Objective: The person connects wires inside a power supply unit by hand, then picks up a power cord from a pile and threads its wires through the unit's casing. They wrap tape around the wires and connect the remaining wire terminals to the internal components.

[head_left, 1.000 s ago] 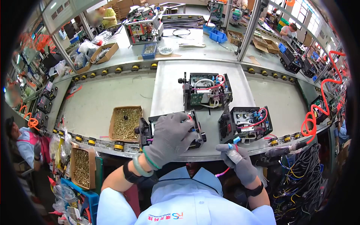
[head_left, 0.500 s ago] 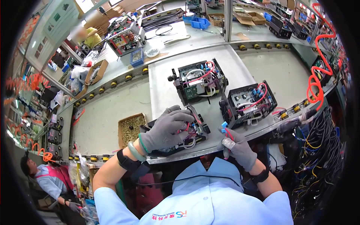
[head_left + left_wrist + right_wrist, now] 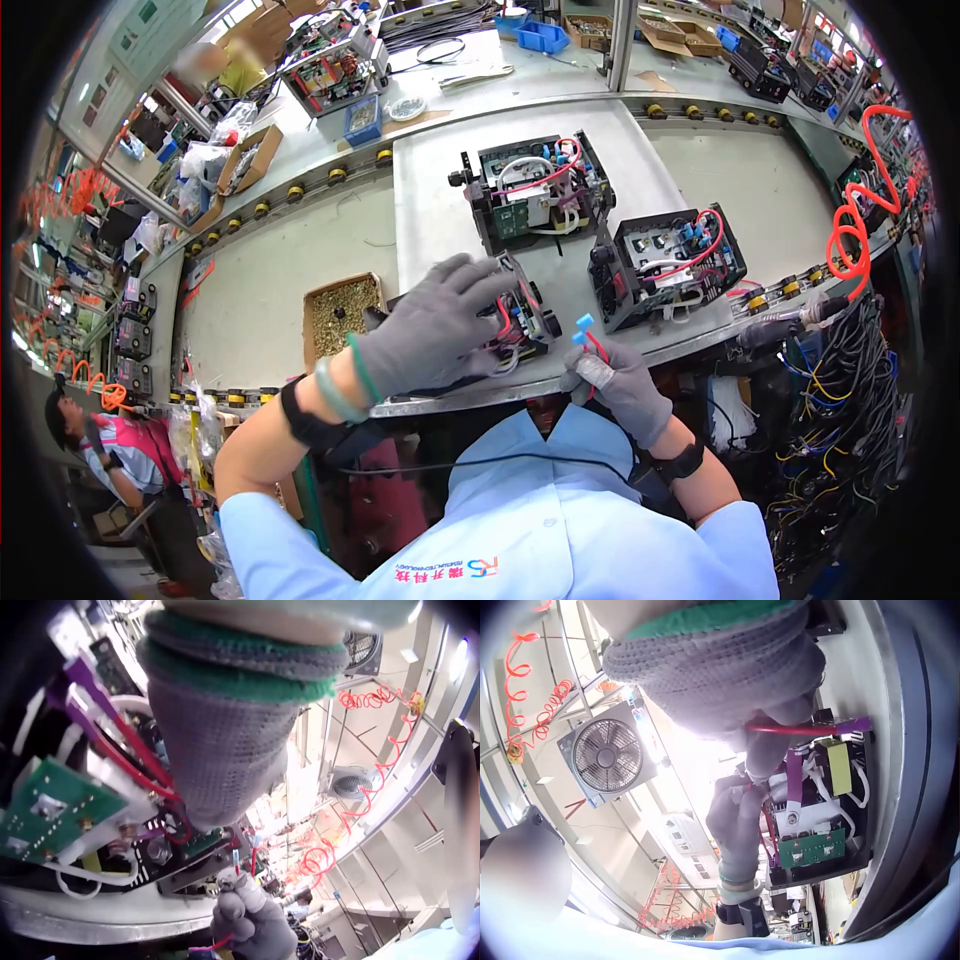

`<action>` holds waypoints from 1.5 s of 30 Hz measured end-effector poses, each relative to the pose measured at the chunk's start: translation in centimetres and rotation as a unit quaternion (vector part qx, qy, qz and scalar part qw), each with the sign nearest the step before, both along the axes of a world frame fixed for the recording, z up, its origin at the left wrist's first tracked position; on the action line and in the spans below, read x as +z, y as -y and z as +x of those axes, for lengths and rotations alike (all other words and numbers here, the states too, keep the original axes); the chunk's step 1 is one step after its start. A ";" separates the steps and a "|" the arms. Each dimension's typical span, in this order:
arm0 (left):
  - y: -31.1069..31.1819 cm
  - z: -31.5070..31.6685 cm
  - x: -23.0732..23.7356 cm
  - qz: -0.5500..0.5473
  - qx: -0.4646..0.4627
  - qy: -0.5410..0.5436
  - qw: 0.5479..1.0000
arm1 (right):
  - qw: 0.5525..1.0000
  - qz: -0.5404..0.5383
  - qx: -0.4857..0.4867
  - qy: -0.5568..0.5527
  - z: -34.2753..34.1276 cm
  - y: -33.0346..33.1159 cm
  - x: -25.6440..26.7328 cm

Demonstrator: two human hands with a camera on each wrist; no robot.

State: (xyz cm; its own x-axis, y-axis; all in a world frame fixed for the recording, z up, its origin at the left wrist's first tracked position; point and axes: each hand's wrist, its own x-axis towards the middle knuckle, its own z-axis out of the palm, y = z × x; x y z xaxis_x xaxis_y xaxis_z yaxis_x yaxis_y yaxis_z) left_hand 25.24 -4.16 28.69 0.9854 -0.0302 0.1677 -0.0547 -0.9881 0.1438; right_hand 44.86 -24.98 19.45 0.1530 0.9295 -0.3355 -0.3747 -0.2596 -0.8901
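Observation:
My grey-gloved left hand (image 3: 430,322) reaches over the nearest black open-topped electrical unit (image 3: 535,318), hiding much of it. Its fingers are loosely spread near a red wire inside, and nothing shows between them. In the left wrist view, a green circuit board (image 3: 60,814) and purple-sleeved red wires (image 3: 135,761) lie beside that hand. My gloved right hand (image 3: 628,395) is in front of the table edge, pinching red wires (image 3: 598,348) with blue ends (image 3: 585,323) that point up. A silvery covering (image 3: 251,898) wraps a fingertip of this hand.
Two similar units stand behind, one in the middle (image 3: 535,190) and one at right (image 3: 670,265). A cardboard box of small brass-coloured parts (image 3: 345,300) sits left. An orange coiled hose (image 3: 850,240) hangs at right above bundled black cables (image 3: 850,400).
My left hand has drawn slightly left, its fingers spreading more over the unit. The right hand has risen from lower down, turning the blue wire ends upward. The head view has tilted.

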 end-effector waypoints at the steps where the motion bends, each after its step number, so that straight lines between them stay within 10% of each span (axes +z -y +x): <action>1: 0.3 -0.5 1.4 0.029 0.033 0.010 0.999 | 1.000 0.003 -0.006 -0.005 0.2 -0.1 -0.1; 9: -0.3 -0.5 0.5 -0.053 0.093 -0.132 0.985 | 0.993 0.059 0.038 0.099 1.5 -0.3 1.4; 18: 0.5 0.9 2.0 0.026 0.111 -0.178 0.977 | 0.994 0.047 0.051 -0.089 3.1 1.4 1.5; 21: 3.9 3.6 4.0 0.028 0.091 -0.016 0.995 | 0.994 0.069 0.074 -0.043 3.6 2.1 2.7; 26: 7.2 10.7 3.0 -0.428 0.089 -0.142 0.888 | 0.989 0.084 0.026 0.122 5.0 4.3 3.4; 33: 7.6 18.9 -0.8 -0.478 -0.108 -0.120 0.864 | 0.988 0.014 -0.117 0.101 8.7 9.2 5.1; 35: 6.9 20.8 -0.8 -0.442 -0.122 -0.074 0.885 | 0.970 0.057 -0.148 0.185 10.1 9.0 4.5; 37: 5.7 22.6 -0.3 -0.312 0.027 0.122 0.942 | 0.797 0.128 -0.238 0.541 12.3 8.2 4.9; 45: 5.2 26.4 -3.8 -0.112 0.025 0.074 0.991 | 0.653 0.141 -0.298 0.681 15.9 0.7 7.9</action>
State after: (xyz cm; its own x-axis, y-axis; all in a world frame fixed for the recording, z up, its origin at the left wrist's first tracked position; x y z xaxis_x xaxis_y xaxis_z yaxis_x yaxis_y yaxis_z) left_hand 51.63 -9.36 24.89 0.9490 0.0732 0.3067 -0.0423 -0.9343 0.3540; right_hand 60.78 -25.72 27.32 0.4947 0.5640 0.6612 0.8558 -0.1837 -0.4836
